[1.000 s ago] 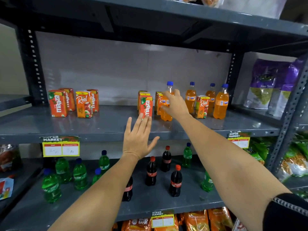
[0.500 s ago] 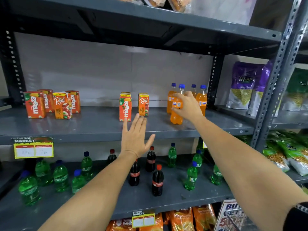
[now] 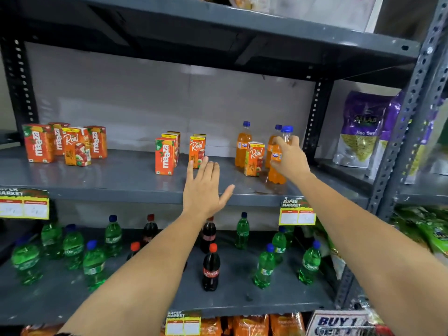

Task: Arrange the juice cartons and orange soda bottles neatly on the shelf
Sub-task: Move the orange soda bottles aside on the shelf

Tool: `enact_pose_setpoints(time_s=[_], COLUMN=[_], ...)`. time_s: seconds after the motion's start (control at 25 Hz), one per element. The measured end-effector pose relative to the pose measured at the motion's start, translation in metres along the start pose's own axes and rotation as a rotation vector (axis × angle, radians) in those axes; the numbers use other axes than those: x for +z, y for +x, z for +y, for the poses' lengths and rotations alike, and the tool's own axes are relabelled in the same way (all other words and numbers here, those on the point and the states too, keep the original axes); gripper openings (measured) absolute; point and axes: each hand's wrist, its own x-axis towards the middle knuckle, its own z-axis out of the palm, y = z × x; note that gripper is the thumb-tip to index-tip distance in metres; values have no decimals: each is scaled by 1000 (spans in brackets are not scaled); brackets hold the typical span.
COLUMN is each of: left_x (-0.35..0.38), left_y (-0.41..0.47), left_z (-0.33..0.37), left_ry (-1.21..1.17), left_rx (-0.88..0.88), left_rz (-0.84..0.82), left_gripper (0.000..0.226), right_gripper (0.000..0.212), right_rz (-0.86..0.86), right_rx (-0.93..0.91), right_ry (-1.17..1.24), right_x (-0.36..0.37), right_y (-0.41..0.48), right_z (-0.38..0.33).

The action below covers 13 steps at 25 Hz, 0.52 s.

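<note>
— Right hand (image 3: 289, 163)?
— Clamped on a Fanta bottle (image 3: 277, 163) standing on the grey shelf (image 3: 116, 180), at three o'clock of a Real carton (image 3: 253, 158).
— Left hand (image 3: 204, 190)?
— Fingers spread, empty, at six o'clock of another Real carton (image 3: 197, 150).

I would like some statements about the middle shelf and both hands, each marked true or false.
1. The right hand grips an orange soda bottle. True.
2. The left hand holds a juice carton. False: it is open and holds nothing.
3. A Real carton stands among the soda bottles. True.
4. The green bottles stand on the middle shelf. False: they stand on the shelf below.
</note>
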Motion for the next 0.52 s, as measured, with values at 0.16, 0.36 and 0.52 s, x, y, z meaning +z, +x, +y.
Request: enact_pose_setpoints(time_s=[0.16, 0.36, 0.52], left_x=[2, 2, -1], left_y=[0, 0, -5], left_z=[0, 0, -7], left_ry=[30, 41, 70], left_rx=[-3, -10, 3], left_rz=[13, -4, -10], left_gripper=[77, 80, 79], right_gripper=[50, 38, 51], right_rz=[229, 326, -252], right_rx=[-5, -375, -367], right_ry=[-111, -113, -208], right_x=[0, -16, -7], right_y=[-1, 19, 61], right_z=[-3, -31, -58])
